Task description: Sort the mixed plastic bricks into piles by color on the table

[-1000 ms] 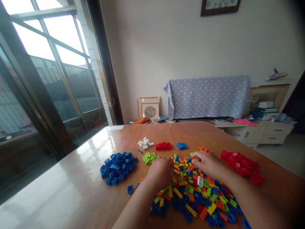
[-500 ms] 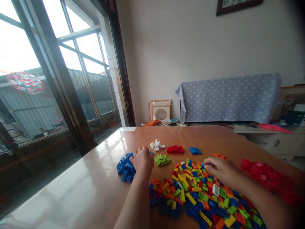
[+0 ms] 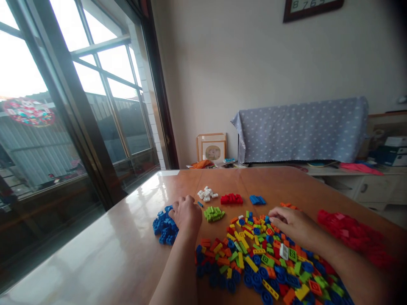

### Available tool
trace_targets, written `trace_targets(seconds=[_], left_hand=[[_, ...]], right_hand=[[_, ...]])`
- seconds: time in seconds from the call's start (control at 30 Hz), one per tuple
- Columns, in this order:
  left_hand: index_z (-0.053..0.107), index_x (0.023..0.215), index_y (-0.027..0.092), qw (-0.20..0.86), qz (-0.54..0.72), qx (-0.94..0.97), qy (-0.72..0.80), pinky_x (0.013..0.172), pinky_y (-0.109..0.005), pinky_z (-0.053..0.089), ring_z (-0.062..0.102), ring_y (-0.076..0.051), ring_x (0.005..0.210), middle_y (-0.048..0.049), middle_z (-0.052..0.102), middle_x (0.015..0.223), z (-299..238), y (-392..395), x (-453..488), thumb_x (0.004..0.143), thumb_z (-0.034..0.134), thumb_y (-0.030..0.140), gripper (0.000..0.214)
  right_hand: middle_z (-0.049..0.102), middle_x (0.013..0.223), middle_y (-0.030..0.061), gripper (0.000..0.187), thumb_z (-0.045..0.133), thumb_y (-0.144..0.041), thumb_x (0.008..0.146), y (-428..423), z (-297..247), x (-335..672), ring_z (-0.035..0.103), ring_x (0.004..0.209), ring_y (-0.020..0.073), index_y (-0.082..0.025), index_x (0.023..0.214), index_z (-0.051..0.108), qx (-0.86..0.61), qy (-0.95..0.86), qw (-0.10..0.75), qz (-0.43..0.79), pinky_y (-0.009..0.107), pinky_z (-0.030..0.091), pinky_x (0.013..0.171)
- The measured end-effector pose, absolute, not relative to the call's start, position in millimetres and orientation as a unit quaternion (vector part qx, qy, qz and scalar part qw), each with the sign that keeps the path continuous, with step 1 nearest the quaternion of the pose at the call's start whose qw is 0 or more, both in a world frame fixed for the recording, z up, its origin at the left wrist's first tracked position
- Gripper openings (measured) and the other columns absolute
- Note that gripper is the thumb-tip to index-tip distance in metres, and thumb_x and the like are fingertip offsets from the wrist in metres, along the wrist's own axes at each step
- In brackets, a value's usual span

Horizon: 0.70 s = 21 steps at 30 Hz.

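Note:
My left hand [image 3: 186, 214] hovers at the right side of a pile of blue bricks [image 3: 165, 226], palm down, with bent fingers slightly apart; nothing shows in them. Just right of its fingertips lies a small blue piece [image 3: 200, 204]. My right hand [image 3: 288, 220] is at the far edge of a spread of mixed toy bricks [image 3: 251, 254], its thumb and fingers curled together. What they hold, if anything, is hidden. Close to my left hand is a group of lime green bricks [image 3: 214, 214].
Farther back sit white bricks [image 3: 207, 194], red bricks [image 3: 232, 198] and light blue bricks [image 3: 257, 199]. Orange bricks [image 3: 288, 206] lie beyond my right hand. A red heap [image 3: 352, 235] rests at the right of the brown table [image 3: 121, 250].
The view has turned slightly right, so everything sits a little farther left. My left hand has opened a small gap from the small blue piece. My right hand stays beside the mixed bricks.

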<state>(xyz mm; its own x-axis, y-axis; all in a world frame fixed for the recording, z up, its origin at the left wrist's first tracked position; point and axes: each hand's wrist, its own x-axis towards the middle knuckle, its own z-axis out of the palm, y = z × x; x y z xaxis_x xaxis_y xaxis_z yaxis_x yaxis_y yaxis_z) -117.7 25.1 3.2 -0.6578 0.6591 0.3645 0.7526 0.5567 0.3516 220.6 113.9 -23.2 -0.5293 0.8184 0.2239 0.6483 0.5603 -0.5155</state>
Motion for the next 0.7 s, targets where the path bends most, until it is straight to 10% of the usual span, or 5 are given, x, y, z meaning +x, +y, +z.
trace_targets(seconds=[0.43,0.7], left_hand=[[0.065,0.085,0.024,-0.018,-0.246,-0.642,-0.726,0.074,-0.03,0.039,0.063,-0.023,0.091,-0.0047,0.072,0.094,-4.6,27.3,-59.5,0.083,0.051,0.016,0.016],[0.065,0.094,0.018,-0.152,-0.495,-0.453,-0.726,0.069,-0.027,0.044,0.062,-0.018,0.081,-0.0059,0.069,0.089,-12.9,43.8,-90.0,0.081,0.051,0.018,0.019]], right_hand=[[0.07,0.09,0.0032,0.024,0.046,-0.036,0.09,110.9,-17.6,220.6,0.063,0.085,0.0217,-0.024,0.093,0.067,-0.437,-0.856,0.22,0.167,0.031,0.044,0.074],[0.071,0.092,0.0039,0.026,0.046,-0.035,0.089,111.8,-16.9,221.2,0.064,0.088,0.0226,-0.024,0.095,0.069,-0.432,-0.857,0.223,0.171,0.031,0.044,0.076]])
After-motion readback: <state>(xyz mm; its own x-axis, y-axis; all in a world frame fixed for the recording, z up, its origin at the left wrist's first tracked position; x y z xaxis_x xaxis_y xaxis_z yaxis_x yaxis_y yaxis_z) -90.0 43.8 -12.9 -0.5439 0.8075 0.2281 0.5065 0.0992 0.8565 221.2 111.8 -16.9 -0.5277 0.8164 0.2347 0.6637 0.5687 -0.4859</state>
